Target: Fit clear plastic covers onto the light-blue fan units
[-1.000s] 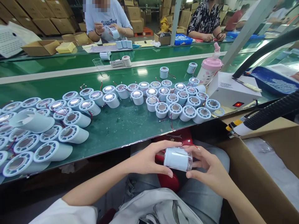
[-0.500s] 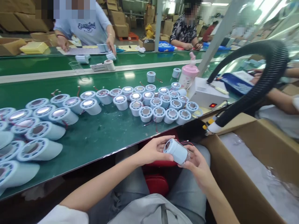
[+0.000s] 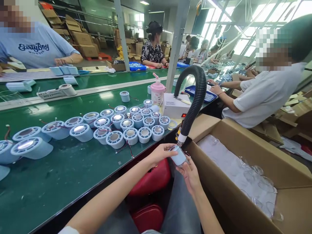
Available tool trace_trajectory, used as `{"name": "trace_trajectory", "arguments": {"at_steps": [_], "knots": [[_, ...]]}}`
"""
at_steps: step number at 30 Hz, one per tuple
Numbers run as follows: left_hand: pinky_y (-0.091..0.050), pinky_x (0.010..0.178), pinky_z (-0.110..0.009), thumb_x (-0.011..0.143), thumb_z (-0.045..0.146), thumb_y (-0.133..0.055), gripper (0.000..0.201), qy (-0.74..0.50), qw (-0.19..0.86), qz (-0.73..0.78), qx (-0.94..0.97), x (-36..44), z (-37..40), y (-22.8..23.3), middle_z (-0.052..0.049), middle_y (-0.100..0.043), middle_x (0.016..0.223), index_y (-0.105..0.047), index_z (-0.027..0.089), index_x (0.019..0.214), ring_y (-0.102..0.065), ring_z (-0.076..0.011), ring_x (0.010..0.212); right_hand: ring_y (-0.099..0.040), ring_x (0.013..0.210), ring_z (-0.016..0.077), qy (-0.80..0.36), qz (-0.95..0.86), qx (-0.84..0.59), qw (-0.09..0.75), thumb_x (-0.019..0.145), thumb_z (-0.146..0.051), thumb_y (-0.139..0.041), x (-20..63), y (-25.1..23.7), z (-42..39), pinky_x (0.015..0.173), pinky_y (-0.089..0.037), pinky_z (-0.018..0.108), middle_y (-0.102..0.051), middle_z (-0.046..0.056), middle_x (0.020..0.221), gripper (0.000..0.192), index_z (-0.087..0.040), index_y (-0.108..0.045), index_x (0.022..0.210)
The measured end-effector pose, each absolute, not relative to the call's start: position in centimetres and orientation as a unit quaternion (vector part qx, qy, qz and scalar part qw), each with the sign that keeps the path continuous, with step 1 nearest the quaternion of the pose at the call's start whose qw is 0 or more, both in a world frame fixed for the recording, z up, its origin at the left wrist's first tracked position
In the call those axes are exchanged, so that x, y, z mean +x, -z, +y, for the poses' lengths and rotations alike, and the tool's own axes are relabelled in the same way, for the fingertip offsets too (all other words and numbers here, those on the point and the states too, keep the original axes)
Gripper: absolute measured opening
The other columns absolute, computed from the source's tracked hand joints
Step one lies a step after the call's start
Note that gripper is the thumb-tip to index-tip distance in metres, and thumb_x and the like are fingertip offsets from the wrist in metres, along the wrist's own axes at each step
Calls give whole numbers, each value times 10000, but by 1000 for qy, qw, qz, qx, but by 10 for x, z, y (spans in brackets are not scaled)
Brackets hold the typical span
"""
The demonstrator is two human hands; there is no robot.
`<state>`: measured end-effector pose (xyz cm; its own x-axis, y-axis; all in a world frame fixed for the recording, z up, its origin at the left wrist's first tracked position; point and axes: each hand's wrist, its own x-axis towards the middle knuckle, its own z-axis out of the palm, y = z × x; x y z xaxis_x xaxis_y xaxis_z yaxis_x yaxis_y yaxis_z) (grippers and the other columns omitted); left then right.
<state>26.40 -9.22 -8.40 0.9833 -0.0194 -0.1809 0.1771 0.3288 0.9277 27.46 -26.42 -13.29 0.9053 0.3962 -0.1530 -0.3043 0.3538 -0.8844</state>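
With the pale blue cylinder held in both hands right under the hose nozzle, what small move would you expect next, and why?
Probably a slight lift to bring the cylinder's open top up to the nozzle of the black hose. The left hand and right hand grip it just below the tip, with a small gap left and its top facing upward.

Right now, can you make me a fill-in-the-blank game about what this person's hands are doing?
1. Both hands, the left hand and the right hand, hold one small pale blue ____.
2. Its top end sits just under the nozzle of the black ____.
3. The other cylinders stand on the ____ belt.
4. Right of the hands is an open cardboard ____.

Missing words: cylinder, hose, green, box
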Motion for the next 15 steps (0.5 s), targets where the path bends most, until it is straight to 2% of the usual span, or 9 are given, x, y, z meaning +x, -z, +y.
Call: {"name": "trace_trajectory", "arguments": {"at_steps": [5,10,13,15], "knots": [[-379,1066,-448,578,335,-878,601,47,808,61,584,262,-86,83,-130,-709,1084,-674,103,1092,-631,-258,1084,-670,855,180,-227,-67,-529,815,691,-479,-797,281,132,-260,767,-591,337,-666,22,1007,516,-257,-549,1084],[-439,995,-420,546,248,-894,637,58,800,33,596,233,-79,79,-126,-662,1150,-614,143,1109,-620,-233,1074,-666,905,227,-251,-123,-555,783,658,-420,-833,273,121,-268,716,-596,353,-685,55,1013,526,-235,-566,1071],[-483,934,-392,539,184,-891,691,79,792,9,606,202,-77,72,-134,-589,1278,-574,188,1153,-607,-235,1100,-630,1029,250,-272,-162,-571,757,604,-282,-883,261,107,-281,739,-585,321,-672,71,1092,520,-228,-612,1044],[-476,961,-397,563,161,-877,755,82,764,-22,640,181,-79,65,-124,-550,1336,-540,228,1235,-583,-243,1156,-608,1085,247,-285,-204,-598,721,620,-220,-875,252,96,-290,785,-578,312,-643,69,1191,492,-240,-634,1049]]}}
